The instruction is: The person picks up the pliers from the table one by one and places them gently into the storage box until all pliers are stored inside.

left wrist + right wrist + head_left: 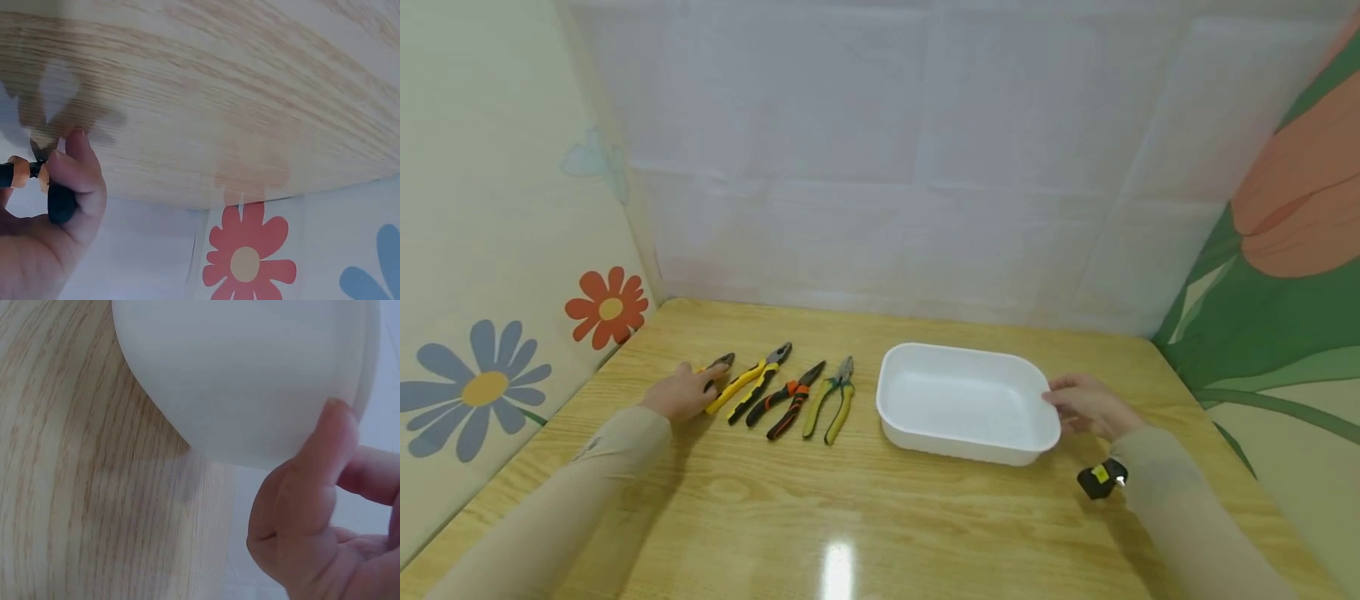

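From the head we see our left hand (pixel 681 393) at the leftmost pliers (pixel 727 359), our right hand (pixel 1090 406) at the right end of the white tray (pixel 958 450). Left wrist: we grip a black handle (pixel 61 203). Right wrist: we pinch the tray's rim (pixel 371 353).

Tabletop (pixel 925 517), lower frame: wood-grained, smooth and glossy, with a bright reflection (pixel 838 571) at the bottom edge.
White tub (pixel 966 408), right of centre: smooth plastic with a soft sheen.
Combination pliers (pixel 768 371), left of centre: dark metal jaws, smooth plastic-looking grips.
Backdrop (pixel 880 150), upper frame: matt, creased sheeting, cloth or paper.
Sleeves (pixel 617 450), lower corners: matt cloth.
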A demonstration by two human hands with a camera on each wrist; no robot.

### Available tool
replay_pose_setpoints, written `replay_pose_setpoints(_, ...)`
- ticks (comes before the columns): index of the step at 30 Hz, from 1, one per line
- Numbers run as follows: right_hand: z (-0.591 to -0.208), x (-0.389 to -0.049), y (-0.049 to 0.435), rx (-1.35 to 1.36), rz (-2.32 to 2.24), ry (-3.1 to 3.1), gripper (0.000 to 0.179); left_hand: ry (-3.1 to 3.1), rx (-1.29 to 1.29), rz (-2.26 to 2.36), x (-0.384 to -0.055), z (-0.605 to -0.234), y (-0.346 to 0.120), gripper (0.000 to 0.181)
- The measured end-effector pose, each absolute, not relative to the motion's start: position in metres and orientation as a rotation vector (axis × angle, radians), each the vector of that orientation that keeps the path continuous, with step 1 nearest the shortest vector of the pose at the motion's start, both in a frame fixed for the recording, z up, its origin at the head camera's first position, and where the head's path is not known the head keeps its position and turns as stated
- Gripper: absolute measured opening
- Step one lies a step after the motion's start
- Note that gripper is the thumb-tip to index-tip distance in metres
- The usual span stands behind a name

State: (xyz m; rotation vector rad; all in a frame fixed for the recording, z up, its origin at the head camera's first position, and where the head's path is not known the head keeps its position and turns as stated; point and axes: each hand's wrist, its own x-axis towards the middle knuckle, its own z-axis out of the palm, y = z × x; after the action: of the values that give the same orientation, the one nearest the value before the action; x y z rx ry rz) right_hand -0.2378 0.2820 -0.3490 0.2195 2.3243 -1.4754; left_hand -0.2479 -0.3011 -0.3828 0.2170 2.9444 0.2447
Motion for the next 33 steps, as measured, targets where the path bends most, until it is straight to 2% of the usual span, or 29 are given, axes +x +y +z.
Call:
replay_pose_setpoints(6, -0.349, -0.237, 0.28, 0.224, -1.471, 2.333, 0.039, 2.971, 0.183, 0.24, -0.249, -0.385, -0.298, 0.051)
replay_pose_setpoints(11, -0.351, -0.238, 0.279, 0.225, -1.486, 2.326, 0.041, 3.08, 0.19, 0.277, -0.248, -0.383, -0.296, 0.043)
replay_pose_setpoints(20, -0.352, -0.24, 0.282, 0.221, -1.463, 2.347, 0.04, 3.249, 0.34, 0.321, -0.241, -0.362, -0.286, 0.037)
replay_pose_setpoints(33, -0.36, -0.245, 0.282, 0.229, -1.469, 2.346, 0.041, 3.305, 0.488, 0.237, -0.229, -0.352, -0.273, 0.036)
